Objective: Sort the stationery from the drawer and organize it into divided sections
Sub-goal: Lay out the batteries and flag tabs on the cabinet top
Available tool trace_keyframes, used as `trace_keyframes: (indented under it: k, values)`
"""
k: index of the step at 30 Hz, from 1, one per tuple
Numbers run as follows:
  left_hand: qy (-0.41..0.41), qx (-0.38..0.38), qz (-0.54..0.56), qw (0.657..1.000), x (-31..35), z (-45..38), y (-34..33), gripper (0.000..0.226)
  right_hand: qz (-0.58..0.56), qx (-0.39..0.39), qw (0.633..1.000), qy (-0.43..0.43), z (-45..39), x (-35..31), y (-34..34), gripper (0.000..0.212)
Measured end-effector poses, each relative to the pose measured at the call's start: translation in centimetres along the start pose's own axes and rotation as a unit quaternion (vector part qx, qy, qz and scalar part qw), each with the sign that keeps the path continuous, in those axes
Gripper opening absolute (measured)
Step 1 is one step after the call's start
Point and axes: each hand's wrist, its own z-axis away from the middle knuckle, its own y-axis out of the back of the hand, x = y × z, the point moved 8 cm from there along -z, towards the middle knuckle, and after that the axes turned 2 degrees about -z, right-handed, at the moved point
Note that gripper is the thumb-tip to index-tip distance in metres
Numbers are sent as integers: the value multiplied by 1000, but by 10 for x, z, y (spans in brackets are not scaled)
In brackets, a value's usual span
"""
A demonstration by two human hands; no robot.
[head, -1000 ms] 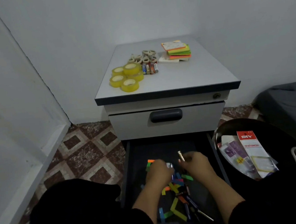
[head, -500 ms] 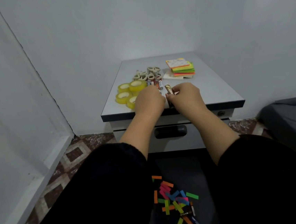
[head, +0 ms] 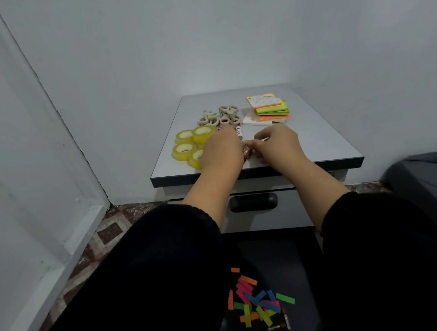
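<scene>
Both hands are on the grey cabinet top [head: 324, 141]. My left hand [head: 222, 149] lies knuckles-up over the row of small batteries [head: 239, 132], partly covering the yellow tape rolls [head: 187, 144]. My right hand [head: 276, 143] pinches a small battery [head: 246, 150] between the two hands, low over the top. Beige scissors [head: 220, 115] lie behind the batteries. A stack of coloured sticky notes [head: 269, 107] sits at the back right. Below, the open dark drawer [head: 296, 264] holds several coloured paper strips [head: 257, 300] and a few batteries [head: 281, 327].
A closed upper drawer with a dark handle [head: 253, 202] faces me. White walls stand behind and to the left, patterned floor tiles [head: 106, 229] at lower left. A dark grey cushion [head: 432, 179] is at the right. My black sleeves hide much of the open drawer.
Both hands rose from the open drawer to the cabinet top, carrying a small battery, and now sit lower and closer to the battery row.
</scene>
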Motion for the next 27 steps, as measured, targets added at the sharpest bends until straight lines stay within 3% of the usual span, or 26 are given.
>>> trace_keyframes:
  k: [3,8,11,15,20,25,27]
  values:
    - [-36,23,-3,999,3,13,8,13,28,-38,999,27,12,-5,0,26]
    - [-85,80,-32,993,-1,42,6,14,64,-85,993,54,25,-6,-3,47]
    - [-87,104,-15,991,-2,51,2,17,80,-71,992,63,28,-8,-6,46]
    - [-86,111,-1,990,-3,53,-1,16,84,-59,991,83,27,-13,-11,26]
    - [-89,94,-11,992,-2,40,-3,16,98,-54,988,105,18,-15,-17,32]
    - [-118,200,10,973,6,59,12,3,47,-36,995,78,10,-3,-11,29]
    - [-100,165,15,981,5,63,5,8,29,-44,997,64,7,0,-11,30]
